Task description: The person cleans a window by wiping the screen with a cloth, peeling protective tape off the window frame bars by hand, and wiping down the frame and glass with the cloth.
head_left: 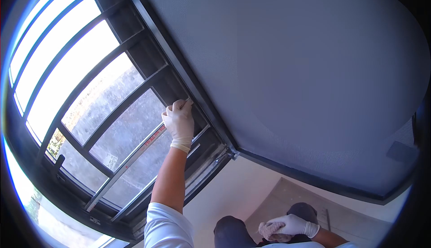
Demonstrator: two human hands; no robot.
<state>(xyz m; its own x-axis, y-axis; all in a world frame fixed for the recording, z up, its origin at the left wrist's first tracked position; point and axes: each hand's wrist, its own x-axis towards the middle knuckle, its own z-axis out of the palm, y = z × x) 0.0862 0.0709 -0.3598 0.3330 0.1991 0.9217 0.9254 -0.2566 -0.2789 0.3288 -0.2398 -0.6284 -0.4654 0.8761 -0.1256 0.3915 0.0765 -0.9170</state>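
My left hand (178,124), in a white glove, is raised to the dark window frame (173,91). Its fingers are pinched together around something small and pale, too small to name, against the inner side of the frame. Below, near my knees, my right hand (294,225) also wears a white glove and is closed around a bunched pinkish-brown cloth (269,231). A metal bar with red lettering (139,151) runs across the window just beside my left hand.
Dark grille bars (121,109) cross the window glass on the left. A large grey mesh screen panel (305,68) in a dark frame stands open on the right, its corner close to the window frame. Beneath it are a pale wall (224,189) and the floor (296,194).
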